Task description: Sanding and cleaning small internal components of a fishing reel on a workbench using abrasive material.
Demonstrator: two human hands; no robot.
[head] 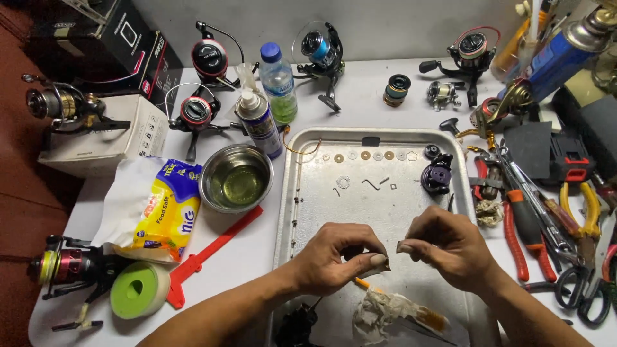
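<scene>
The left hand (337, 254) is curled, thumb pressed to the fingertips in a pinch; what it pinches is too small to tell. The right hand (450, 247) mirrors it just beside, fingers bunched and pinched together, its tips nearly meeting the left thumb. Both hover over the near half of a metal tray (302, 193). Just below the hands on the tray lies a crumpled, stained tissue (379, 311). Farther up the tray sit small bent wire parts (369, 184), then a row of washers (369, 155) along the far edge, and a dark purple reel part (437, 175) at the right. Left of the tray stands a steel bowl (236, 178) of liquid; to the right lie pliers and screwdrivers (540, 212).
</scene>
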